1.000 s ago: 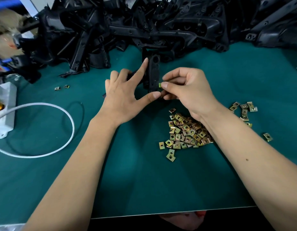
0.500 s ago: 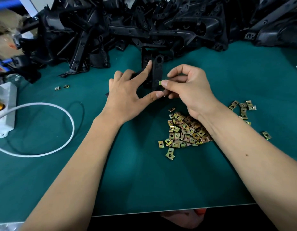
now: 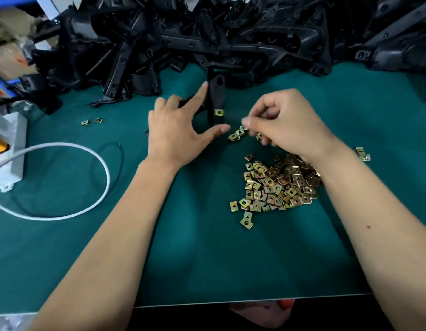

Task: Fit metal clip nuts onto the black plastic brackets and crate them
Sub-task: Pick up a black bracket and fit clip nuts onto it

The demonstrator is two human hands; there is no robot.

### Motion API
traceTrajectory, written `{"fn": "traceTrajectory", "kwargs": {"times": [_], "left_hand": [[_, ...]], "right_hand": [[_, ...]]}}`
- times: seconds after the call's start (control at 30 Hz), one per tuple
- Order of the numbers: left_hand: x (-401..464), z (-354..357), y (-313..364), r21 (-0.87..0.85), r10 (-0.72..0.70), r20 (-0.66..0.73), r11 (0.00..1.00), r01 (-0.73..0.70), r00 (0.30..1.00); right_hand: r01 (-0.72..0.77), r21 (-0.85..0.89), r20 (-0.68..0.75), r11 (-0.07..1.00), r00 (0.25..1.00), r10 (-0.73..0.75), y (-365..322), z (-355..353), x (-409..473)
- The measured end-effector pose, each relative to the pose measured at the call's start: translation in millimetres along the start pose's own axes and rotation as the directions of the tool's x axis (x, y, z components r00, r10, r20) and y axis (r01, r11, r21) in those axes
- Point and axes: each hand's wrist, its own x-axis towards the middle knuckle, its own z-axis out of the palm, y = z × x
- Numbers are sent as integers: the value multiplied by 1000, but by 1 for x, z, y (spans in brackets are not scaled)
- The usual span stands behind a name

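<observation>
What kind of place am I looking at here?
Most likely a factory assembly bench: a big heap of identical black plastic brackets, a pile of loose metal clip nuts, and a green work mat.

- The black bracket I steady stands on end on the green mat, a narrow strip with a round hole near its top.
- One brass clip nut sits on it, low down.
- A few loose nuts lie just right of the bracket's foot.
- The main heap of clip nuts lies nearer me, right of the bracket.
- The bracket pile lies behind it.
</observation>
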Motion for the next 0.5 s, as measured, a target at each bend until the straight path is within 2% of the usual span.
{"fn": "traceTrajectory", "kwargs": {"times": [0.07,0.13,0.3,0.4,0.5], "left_hand": [[-1,-3,-6,-71,-57,-4,996,57,998],[-3,-5,-9,-160,-91,-2,983,89,996],[-4,-8,-4,-196,-122,-13,974,117,992],[-7,-10,1,-164,-105,47,980,112,993],[-10,-9,4,-106,-82,102,990,93,991]], "right_hand": [[75,-233,208,970,978,-25,1,-12,0],[119,-358,315,926,949,0,1,-14,-2],[150,-349,409,925,913,7,-3,-10,-2],[190,-384,446,904,895,1,-4,-7,-3],[198,-418,420,887,907,-4,-4,-3,-4]]}}
